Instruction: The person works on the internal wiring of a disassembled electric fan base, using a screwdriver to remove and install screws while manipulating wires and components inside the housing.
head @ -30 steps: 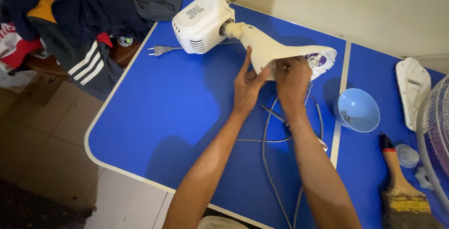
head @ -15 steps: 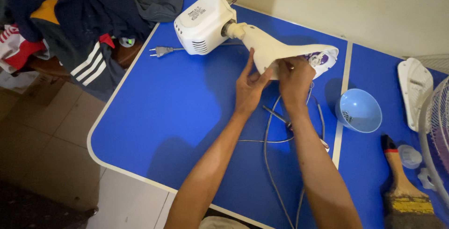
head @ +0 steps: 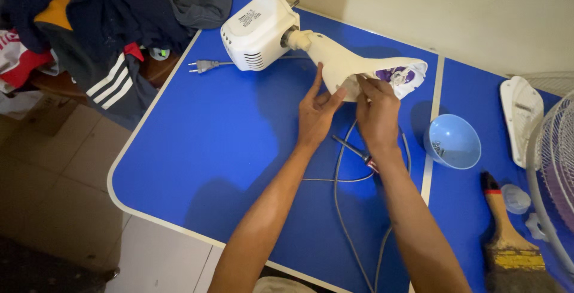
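**Both hands on the fan neck at the middle of the tabletop**

Your left hand [head: 317, 112] rests against the near side of the cream fan neck [head: 335, 60], fingers [head: 315, 81] extended and spread rather than closed, thumb pressing the lower edge. Your right hand [head: 378, 110] sits just beside it, fingers curled inward at the open base end of the neck; they touch the housing, but whether they pinch anything inside cannot be told.

The neck lies on its side on the blue tabletop [head: 209, 149], joined at its far end to the white motor housing [head: 258, 31], which stands near the far left edge. The base end shows purple and white parts [head: 402, 75].

A grey power cord [head: 338, 185] loops under your forearms toward the near edge; its plug [head: 202, 64] lies left of the motor housing. A screwdriver [head: 354, 147] lies on the tabletop beneath your right wrist.

To the right: a light-blue bowl [head: 452, 142], a paintbrush [head: 505, 233], a white cover piece [head: 521, 113] and a wire fan guard [head: 553, 173]. Clothes [head: 89, 30] are heaped beyond the left edge.
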